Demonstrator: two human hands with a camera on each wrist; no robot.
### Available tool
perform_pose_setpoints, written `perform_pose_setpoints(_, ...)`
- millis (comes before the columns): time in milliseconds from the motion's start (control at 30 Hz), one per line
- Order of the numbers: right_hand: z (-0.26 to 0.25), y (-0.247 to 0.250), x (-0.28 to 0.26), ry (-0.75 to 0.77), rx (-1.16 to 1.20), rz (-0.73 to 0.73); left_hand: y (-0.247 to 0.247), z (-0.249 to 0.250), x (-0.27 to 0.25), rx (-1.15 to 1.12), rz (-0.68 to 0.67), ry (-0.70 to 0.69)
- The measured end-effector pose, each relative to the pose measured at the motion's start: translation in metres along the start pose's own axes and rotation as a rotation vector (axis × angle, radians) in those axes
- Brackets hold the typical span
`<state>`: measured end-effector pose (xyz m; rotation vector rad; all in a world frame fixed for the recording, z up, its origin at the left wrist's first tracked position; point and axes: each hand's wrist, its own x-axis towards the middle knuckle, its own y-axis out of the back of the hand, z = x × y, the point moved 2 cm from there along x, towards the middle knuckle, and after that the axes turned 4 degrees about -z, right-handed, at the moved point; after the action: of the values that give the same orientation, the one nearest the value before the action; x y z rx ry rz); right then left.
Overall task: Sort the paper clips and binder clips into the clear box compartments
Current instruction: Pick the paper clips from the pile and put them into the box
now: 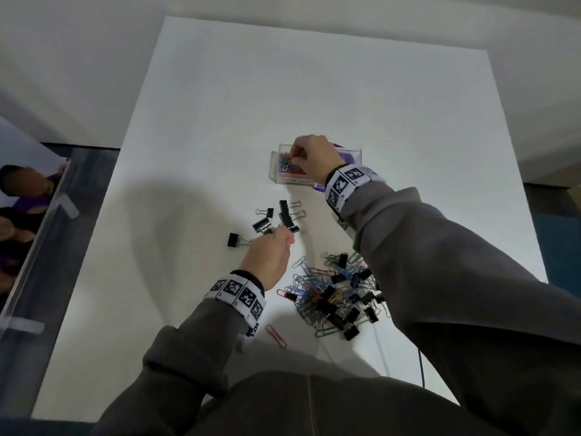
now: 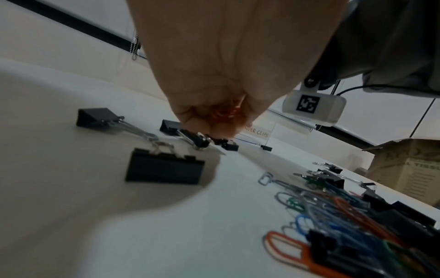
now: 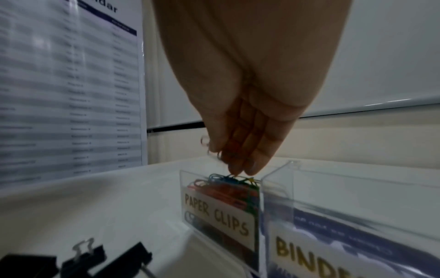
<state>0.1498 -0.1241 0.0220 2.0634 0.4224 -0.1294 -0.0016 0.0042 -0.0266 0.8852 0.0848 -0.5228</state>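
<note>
Nearest, a mixed pile [image 1: 338, 294] of coloured paper clips and black binder clips on the table [image 1: 220, 121], one red clip [image 1: 276, 336] apart beside it. Farther, left hand [image 1: 267, 258], fingers curled, reddish wire in the palm, fingertips [image 2: 221, 129] at a binder clip [image 1: 262, 225] among a separate group. Farthest, right hand [image 1: 314, 157] over the box [image 1: 352, 152], fingers [image 3: 247, 150] pointing down, relaxed, above the "PAPER CLIPS" compartment [image 3: 221, 212], blurred clips at the fingertips; grasp cannot be told.
</note>
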Motion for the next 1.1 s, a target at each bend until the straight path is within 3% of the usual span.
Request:
perform_pose_setpoints(100,0.001,-0.001,-0.004,-0.007,-0.049,-0.058,-0.006,0.003,0.000,0.037,-0.024,0.008)
perform_pose_setpoints(267,0.021,0.006,-0.040,-0.053,0.184,0.175,-0.016,-0.002,0.003,0.159,-0.091,0.033)
perform_pose_setpoints(333,0.029,-0.005,-0.067,-0.086,0.181,0.134,-0.019,-0.004,0.004,0.185,-0.082,0.011)
perform_pose_setpoints(500,0.033,-0.052,-0.140,-0.147,0.069,-0.162,-0.019,-0.001,0.005,0.238,-0.061,-0.011)
perform_pose_setpoints(567,0.029,-0.067,-0.157,-0.136,0.004,-0.211,-0.019,-0.001,0.005,0.254,-0.065,0.003)
perform_pose_setpoints(767,0.013,-0.094,-0.178,-0.096,-0.295,-0.099,-0.012,-0.004,0.001,0.240,-0.070,0.026)
perform_pose_setpoints(1100,0.005,-0.100,-0.189,-0.016,-0.350,-0.168,0.061,0.032,0.073,0.256,0.073,-0.031)
